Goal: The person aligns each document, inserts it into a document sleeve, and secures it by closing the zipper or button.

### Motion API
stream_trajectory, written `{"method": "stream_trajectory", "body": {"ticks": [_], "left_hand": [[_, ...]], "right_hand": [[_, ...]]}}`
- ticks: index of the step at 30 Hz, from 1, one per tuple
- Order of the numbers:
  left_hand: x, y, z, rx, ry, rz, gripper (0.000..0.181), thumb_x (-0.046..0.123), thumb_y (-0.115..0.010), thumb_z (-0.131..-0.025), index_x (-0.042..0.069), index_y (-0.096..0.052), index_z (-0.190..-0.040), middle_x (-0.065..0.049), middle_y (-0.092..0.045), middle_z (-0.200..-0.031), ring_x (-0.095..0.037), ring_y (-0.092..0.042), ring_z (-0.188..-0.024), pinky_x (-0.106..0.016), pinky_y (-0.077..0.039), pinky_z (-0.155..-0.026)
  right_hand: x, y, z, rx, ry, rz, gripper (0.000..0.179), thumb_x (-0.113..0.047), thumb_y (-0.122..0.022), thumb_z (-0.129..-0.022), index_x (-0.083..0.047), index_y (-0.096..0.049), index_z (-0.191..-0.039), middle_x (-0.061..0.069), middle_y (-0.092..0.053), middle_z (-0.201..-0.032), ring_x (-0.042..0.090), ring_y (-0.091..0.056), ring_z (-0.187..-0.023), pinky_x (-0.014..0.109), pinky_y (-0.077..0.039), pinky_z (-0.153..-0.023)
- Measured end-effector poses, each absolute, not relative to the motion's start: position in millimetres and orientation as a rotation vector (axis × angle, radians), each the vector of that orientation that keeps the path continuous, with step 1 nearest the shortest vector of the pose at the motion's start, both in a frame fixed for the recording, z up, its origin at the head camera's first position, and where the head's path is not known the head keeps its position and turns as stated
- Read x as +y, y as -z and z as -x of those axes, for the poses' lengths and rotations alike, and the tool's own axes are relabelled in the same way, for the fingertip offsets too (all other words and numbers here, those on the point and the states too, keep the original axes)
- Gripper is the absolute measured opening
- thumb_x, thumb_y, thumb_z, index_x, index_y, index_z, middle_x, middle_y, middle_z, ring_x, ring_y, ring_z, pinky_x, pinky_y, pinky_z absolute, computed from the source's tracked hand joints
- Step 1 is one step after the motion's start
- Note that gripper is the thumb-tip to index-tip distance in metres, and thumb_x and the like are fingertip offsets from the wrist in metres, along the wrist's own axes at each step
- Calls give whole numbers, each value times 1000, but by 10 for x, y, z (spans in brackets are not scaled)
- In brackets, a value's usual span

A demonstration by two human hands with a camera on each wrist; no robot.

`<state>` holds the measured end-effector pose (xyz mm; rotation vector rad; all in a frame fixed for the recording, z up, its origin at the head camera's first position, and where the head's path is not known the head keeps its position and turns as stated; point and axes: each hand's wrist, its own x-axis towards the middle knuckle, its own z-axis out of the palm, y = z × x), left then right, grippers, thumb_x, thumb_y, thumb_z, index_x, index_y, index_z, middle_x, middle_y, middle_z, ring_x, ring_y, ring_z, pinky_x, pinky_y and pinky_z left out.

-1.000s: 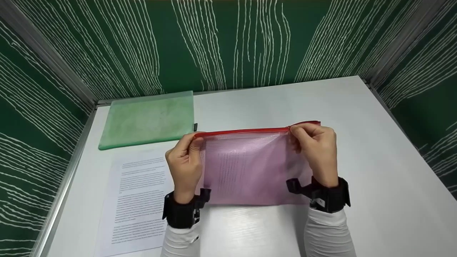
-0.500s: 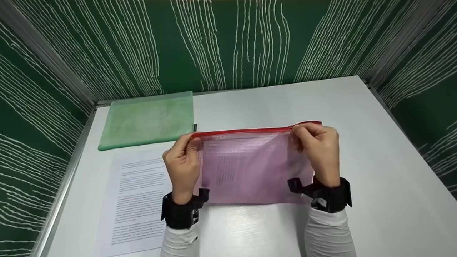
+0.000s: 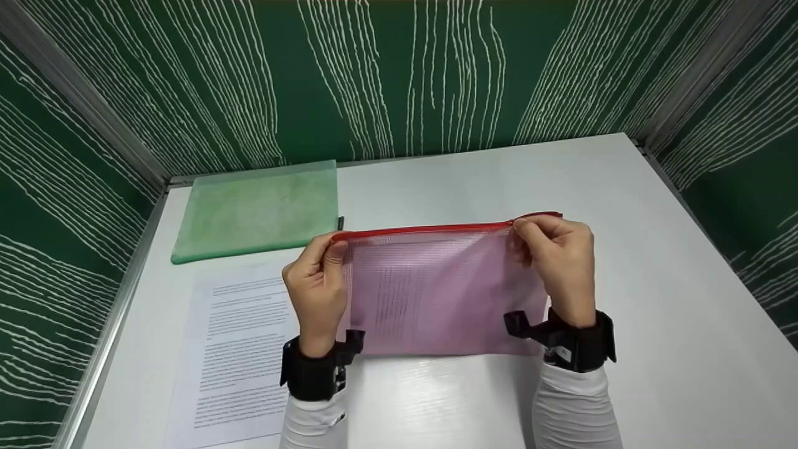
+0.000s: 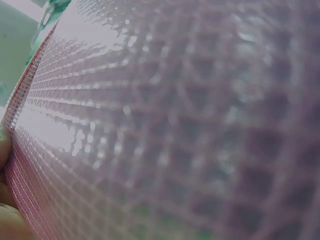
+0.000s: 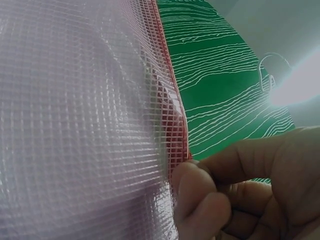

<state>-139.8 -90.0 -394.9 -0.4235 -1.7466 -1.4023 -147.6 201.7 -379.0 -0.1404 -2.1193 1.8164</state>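
Note:
A pink mesh zipper pouch [image 3: 461, 293] with a red zipper edge hangs upright between my hands, and paper with lines of print shows through it. My left hand [image 3: 317, 290] pinches its top left corner. Near the right end of the zipper, my right hand [image 3: 560, 262] pinches the red edge between thumb and fingers. The right wrist view shows those fingertips [image 5: 196, 192] at the red seam. In the left wrist view the pouch's mesh [image 4: 160, 120] fills most of the picture, with parts of the left fingers at the far left edge.
On the white table [image 3: 654, 299], a green zipper pouch [image 3: 262, 209] lies at the back left. A printed sheet of paper [image 3: 243, 349] lies in front of it, partly behind my left arm. Green walls [image 3: 449, 75] with white lines enclose the back and sides.
My left hand has shifted slightly left and my right hand slightly right, both still pinching the pink pouch, whose top edge is spread a little wider.

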Motion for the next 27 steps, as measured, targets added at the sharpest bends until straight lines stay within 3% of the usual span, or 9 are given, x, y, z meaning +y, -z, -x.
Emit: {"method": "stream_trajectory", "body": {"ticks": [27], "left_hand": [[-943, 3931, 1401, -1743, 1397, 394, 7, -2, -69, -94, -7, -73, -92, -15, -75, -83, -15, -69, -72, -20, -54, -67]], "right_hand": [[2064, 3781, 1476, -2100, -1815, 156, 19, -3, -66, -95, 7, -74, -82, 10, -64, -65, 16, -57, -53, 24, -48, -49]]}}
